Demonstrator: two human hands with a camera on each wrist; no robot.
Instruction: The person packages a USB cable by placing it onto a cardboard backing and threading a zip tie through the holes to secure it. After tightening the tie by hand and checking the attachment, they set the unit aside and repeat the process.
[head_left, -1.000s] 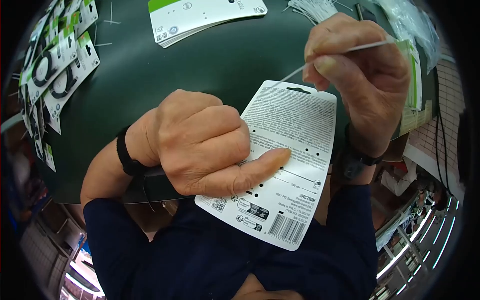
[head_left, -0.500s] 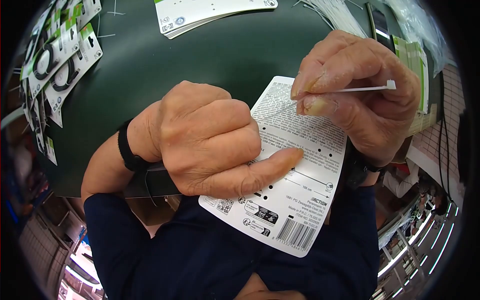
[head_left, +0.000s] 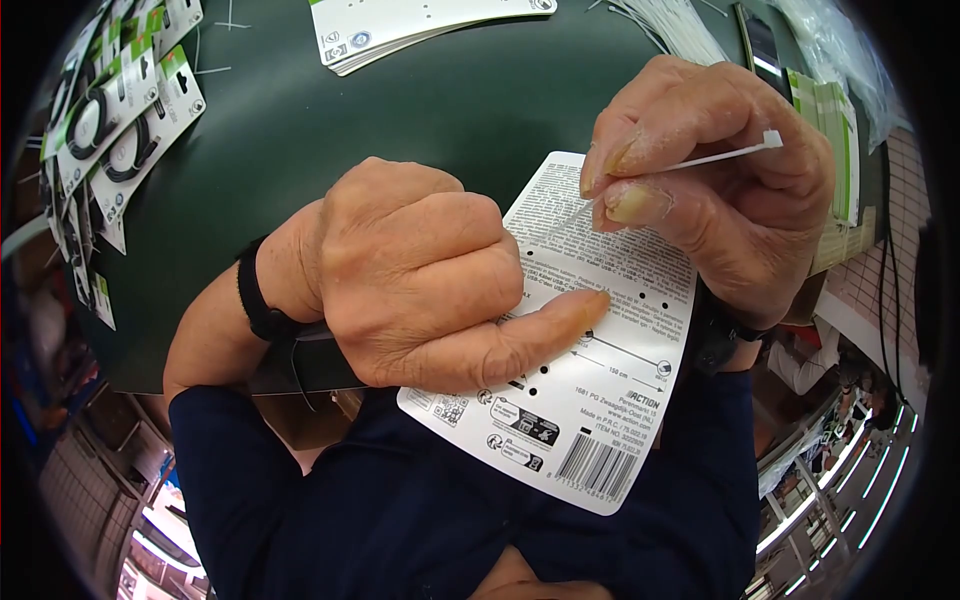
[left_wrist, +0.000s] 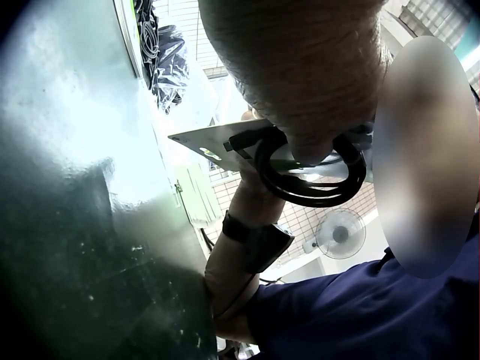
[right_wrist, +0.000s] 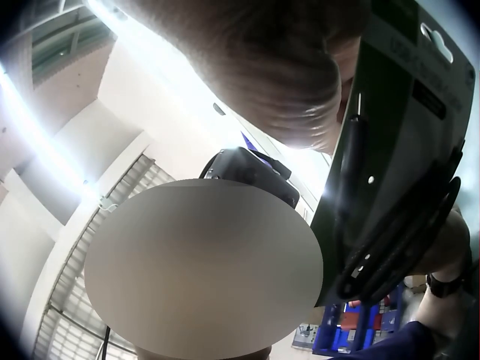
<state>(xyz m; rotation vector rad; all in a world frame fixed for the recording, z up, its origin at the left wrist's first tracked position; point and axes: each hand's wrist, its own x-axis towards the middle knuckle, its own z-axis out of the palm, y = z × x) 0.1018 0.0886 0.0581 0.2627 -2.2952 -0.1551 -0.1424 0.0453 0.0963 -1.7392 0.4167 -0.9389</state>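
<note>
So we're working right by the near edge of the bench [head_left: 260, 130], and the card [head_left: 590, 420] is hanging partly past that edge with its printed back facing us. Our left hand [head_left: 420, 285] is gripping it along the left side, fingers bent and thumb lying on the print. The left wrist view is also showing a coil of black cable [left_wrist: 315, 201] on the other face. Our right hand [head_left: 715, 180] is pinching a white zip tie [head_left: 715, 158], so neither grip is letting go.

What's changing: compared with a second ago, our right hand is sitting lower and closer to our left, and the tie's thin end is running toward our left knuckles. Since half a second ago, just the tie's head is tilting up a bit — the card is barely shifting. We're guessing the fastening is still in progress, since no finished loop is showing, and we aren't able to tell whether the tip is going through a hole. Spare ties [head_left: 685, 30] are lying by the far edge.
</note>
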